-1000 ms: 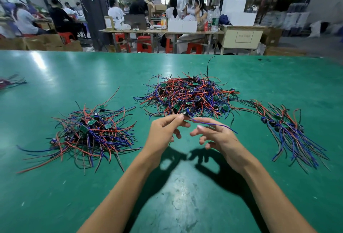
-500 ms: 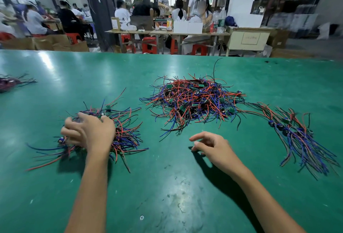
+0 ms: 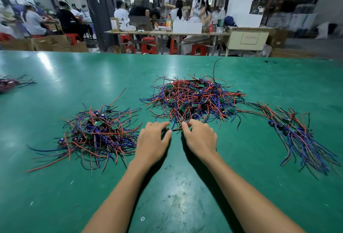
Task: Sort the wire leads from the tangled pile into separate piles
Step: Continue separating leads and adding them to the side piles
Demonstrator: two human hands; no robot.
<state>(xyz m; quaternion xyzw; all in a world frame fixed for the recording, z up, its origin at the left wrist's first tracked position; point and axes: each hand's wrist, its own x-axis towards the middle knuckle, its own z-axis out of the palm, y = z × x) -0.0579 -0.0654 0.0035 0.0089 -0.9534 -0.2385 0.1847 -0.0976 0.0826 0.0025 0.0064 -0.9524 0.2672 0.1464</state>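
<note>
**Head view: sorting well under way, big tangle still left**

Head camera shows three heaps of red, blue and black leads on the green table (image 3: 55, 186). The tangled pile (image 3: 193, 99) sits in the middle, just beyond the hands, and looks the largest and densest of the three, with small green boards mixed through it. A left pile (image 3: 96, 134) lies loose and splayed to the left of the hands. A right pile (image 3: 300, 138) lies well apart on the other side, its leads combed roughly one way, joined to the tangle by a thin trail of wires.

Both hands rest at the near edge of the tangle. The left hand (image 3: 152, 140) has its fingers curled forward, the fingertips touching a thin lead (image 3: 176, 129) that runs between the two hands. The right hand (image 3: 200, 138) pinches the other end of that lead between thumb and forefinger. Whether the left hand truly grips it cannot be told.

Judging by heap sizes, perhaps a third to a half of the work is done; most leads remain unsorted in the middle. A further small bundle (image 3: 11, 83) lies at the far left edge.
</note>
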